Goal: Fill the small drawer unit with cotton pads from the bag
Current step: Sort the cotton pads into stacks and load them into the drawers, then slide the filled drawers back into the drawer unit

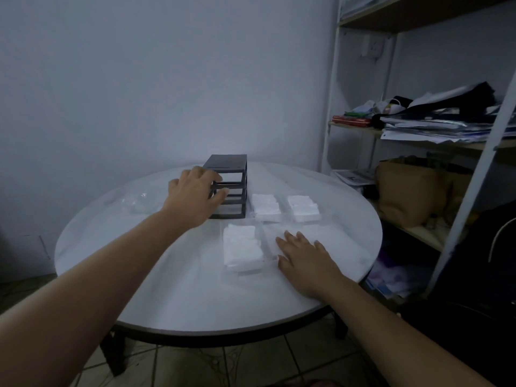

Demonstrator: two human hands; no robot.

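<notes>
Drawer unit (233,169), a black frame, stands toward the far side of the round table (195,289).
The left hand (192,196) grips its front edge. The right hand (304,258) lies flat, fingers straight, on a clear drawer (269,236) just beside a drawer of cotton pads (243,248). The bag (134,202) lies left of the unit.

The left hand (195,195) curls over the drawer unit's (236,174) near left corner and hides the slots there. The right hand (304,258) lies flat over a clear tray (269,236), covering whatever it holds. The bag (136,202) near the worktop's (195,289) far left edge is a faint blur. Both forearms (97,275) run off the picture's bottom edge.
</notes>
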